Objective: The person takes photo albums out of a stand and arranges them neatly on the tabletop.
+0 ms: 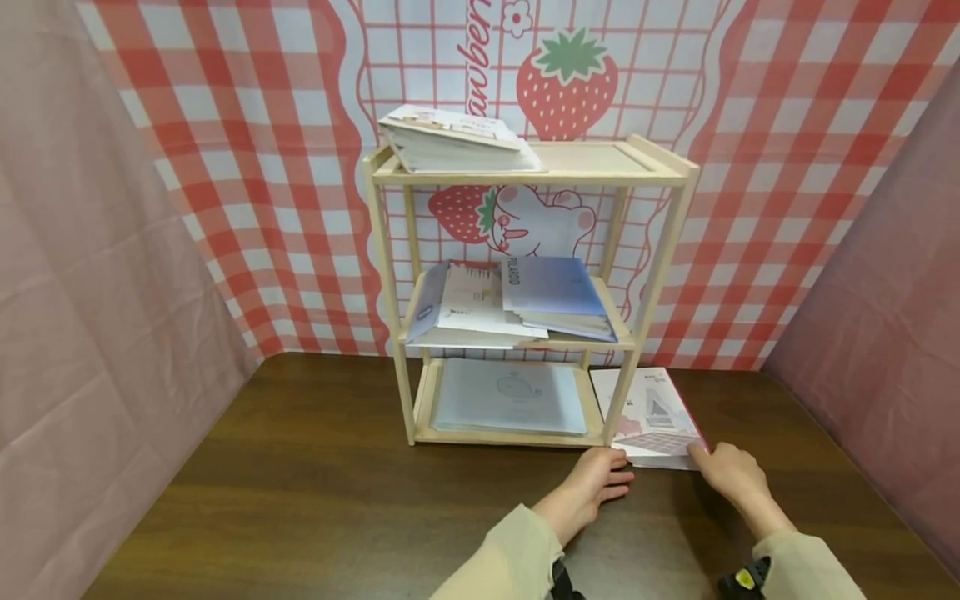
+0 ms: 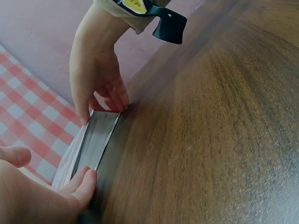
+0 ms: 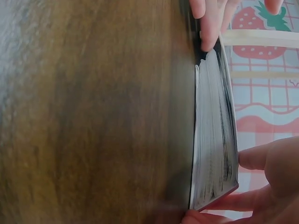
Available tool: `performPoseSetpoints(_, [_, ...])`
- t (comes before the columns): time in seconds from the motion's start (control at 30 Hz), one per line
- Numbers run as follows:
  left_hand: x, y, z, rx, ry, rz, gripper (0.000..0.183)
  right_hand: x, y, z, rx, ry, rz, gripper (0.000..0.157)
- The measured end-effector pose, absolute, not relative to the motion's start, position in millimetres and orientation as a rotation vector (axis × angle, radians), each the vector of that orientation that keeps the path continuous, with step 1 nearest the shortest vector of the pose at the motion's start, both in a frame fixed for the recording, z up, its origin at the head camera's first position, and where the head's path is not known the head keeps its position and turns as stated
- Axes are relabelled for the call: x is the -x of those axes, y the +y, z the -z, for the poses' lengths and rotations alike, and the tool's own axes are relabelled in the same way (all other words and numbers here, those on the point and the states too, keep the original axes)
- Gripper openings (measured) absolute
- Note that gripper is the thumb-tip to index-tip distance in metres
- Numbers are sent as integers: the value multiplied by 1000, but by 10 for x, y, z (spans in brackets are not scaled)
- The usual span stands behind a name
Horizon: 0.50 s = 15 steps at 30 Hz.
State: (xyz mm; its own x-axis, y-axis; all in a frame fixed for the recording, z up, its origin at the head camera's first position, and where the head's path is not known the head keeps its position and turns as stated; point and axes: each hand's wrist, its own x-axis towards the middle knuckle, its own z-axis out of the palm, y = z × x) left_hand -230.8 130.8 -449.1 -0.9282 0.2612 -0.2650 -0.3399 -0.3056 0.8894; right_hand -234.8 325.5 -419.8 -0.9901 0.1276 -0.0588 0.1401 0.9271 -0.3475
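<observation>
A photo album [image 1: 654,408] with a white printed cover and a pink spine lies on the table, beside the shelf's right front leg. My right hand [image 1: 733,473] grips its near right corner, thumb on the cover and fingers around the spine side. At the near left corner, my left hand [image 1: 588,485] touches the album with extended fingers, the thumb held apart from it. The right wrist view shows the stacked page edges [image 3: 215,135] between both hands. In the left wrist view, the near side of the album [image 2: 99,135] runs from one hand to the other.
A three-tier wooden shelf [image 1: 660,250] stands at the back. On top is a thick white album [image 1: 457,142]; the middle tier holds a blue album [image 1: 555,287] and white-and-blue ones [image 1: 476,300]. A pale blue album [image 1: 510,396] lies on the bottom. Fabric walls surround the table [image 1: 300,483].
</observation>
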Motion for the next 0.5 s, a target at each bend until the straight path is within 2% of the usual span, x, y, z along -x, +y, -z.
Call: performPoseSetpoints(0.5, [2279, 1227, 4549, 51, 1608, -2258, 36, 2361, 3284, 4235, -223, 3054, 589, 60])
